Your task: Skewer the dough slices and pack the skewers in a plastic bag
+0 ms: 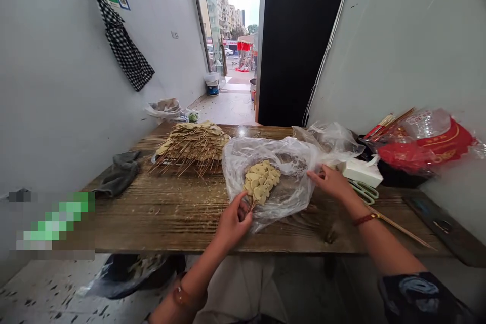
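My left hand (235,217) is closed around the stick ends of a small bunch of skewers (261,179) threaded with pale yellow slices. The bunch lies on a clear plastic bag (292,197) spread on the wooden table. At the bag's right edge, my right hand (332,182) pinches the plastic between thumb and fingers. Left of the bag is a large stack of similar skewers (193,147), their bare sticks pointing toward me. Whether the bunch is inside the bag or on top of it, I cannot tell.
A grey cloth (119,174) lies on the left of the wooden table (159,223). On the right are a white tissue pack (362,171), green-handled scissors (364,191), loose sticks (402,225) and red packaging (429,147). A lined bin (132,276) stands below the front edge.
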### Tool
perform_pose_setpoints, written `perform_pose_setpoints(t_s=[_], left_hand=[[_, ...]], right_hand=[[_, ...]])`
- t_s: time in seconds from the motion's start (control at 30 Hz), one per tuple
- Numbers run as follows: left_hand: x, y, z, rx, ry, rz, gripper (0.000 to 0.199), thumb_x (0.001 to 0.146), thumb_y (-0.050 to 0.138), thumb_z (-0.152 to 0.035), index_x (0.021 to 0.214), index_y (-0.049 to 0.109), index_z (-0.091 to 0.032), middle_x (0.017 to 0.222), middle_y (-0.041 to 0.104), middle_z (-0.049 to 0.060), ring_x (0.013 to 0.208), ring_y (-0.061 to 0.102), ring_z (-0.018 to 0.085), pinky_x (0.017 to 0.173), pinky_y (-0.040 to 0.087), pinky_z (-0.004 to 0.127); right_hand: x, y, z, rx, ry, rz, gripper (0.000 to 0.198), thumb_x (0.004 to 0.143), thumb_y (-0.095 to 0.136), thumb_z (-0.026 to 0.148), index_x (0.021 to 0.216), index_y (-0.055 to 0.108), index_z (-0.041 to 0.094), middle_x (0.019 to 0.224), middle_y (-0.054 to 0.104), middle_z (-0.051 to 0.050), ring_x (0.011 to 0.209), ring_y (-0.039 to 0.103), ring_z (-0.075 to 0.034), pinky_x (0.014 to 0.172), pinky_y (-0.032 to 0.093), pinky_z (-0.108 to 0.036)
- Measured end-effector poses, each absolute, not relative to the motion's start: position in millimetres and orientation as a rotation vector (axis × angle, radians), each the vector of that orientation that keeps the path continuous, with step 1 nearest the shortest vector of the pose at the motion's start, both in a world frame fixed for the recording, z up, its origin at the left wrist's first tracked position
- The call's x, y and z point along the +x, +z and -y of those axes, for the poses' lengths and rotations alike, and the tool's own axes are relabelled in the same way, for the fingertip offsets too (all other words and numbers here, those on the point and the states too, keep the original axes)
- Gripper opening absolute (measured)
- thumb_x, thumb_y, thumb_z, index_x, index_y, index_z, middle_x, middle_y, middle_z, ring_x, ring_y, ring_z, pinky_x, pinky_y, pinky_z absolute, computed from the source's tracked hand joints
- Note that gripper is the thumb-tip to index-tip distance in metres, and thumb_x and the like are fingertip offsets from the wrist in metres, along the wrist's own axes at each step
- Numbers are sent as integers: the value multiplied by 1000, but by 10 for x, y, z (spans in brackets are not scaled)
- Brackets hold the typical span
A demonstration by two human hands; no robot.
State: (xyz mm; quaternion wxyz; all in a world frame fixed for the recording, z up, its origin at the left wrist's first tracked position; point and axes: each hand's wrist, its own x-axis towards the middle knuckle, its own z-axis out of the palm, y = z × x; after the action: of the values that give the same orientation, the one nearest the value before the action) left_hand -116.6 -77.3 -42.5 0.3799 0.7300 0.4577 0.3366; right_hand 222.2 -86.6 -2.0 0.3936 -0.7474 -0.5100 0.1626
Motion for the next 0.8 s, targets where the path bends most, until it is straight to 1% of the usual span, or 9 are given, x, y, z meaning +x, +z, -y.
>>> perform_pose_setpoints(t_s=[0.07,0.13,0.2,0.3,0.4,0.47,0.63,0.7,0.8], left_hand=[[-1132,-396,798,1909,834,-1204,65,74,63,-31,133,45,-14,78,57,-1,60,50,13,61,39,25],[-1107,-361,818,1977,800,-1237,75,69,69,-30,137,42,-17,80,59,-1,63,51,14,62,39,26],[-1102,-334,823,2026,776,-1253,78,67,69,-22,139,41,-18,82,61,0,66,52,15,64,38,26],[-1132,-322,793,2046,753,-1269,73,68,60,-11,138,42,-17,80,61,0,66,52,15,65,37,26],[-1165,-326,734,2075,703,-1255,69,69,56,-10,137,42,-15,73,59,-2,63,51,14,63,36,25],[-1169,-315,689,2079,659,-1215,68,69,56,-10,135,43,-14,71,58,-3,62,51,13,61,37,24],[-1188,-221,596,1790,447,-1047,71,72,52,-10,139,31,-21,73,54,-6,44,52,7,45,36,20],[-1228,-204,570,1693,423,-996,70,73,52,-12,139,30,-22,72,52,-7,39,49,6,40,33,18],[-1288,-255,553,1647,537,-952,61,74,54,-14,132,37,-20,65,50,-9,37,42,3,39,29,16]], right_hand=[[2032,-164,854,-1746,462,1124,44,61,75,51,87,67,16,71,69,-6,70,64,-24,68,45,-32],[1865,-217,830,-1639,481,1034,42,67,66,52,88,65,16,73,69,-7,70,63,-22,67,46,-32],[1731,-183,850,-1543,491,985,42,75,55,54,91,62,15,74,67,-6,68,62,-20,65,47,-32],[1604,-49,1018,-1420,479,926,40,80,49,52,94,60,16,74,65,-4,67,59,-17,62,46,-28],[1554,49,1279,-1344,455,895,37,81,54,50,94,61,17,70,62,-1,62,54,-15,55,41,-25],[1551,47,1430,-1314,433,854,36,80,58,50,92,63,16,66,61,0,61,52,-14,55,39,-25],[1634,-145,1672,-1394,514,800,45,74,63,49,103,61,15,63,62,1,54,48,-13,48,36,-23],[1698,-235,1749,-1440,552,834,46,72,65,48,103,61,15,64,64,-1,54,51,-15,45,36,-23],[1826,-280,1842,-1561,595,918,49,69,65,50,104,61,15,76,69,-6,64,60,-20,47,43,-26]])
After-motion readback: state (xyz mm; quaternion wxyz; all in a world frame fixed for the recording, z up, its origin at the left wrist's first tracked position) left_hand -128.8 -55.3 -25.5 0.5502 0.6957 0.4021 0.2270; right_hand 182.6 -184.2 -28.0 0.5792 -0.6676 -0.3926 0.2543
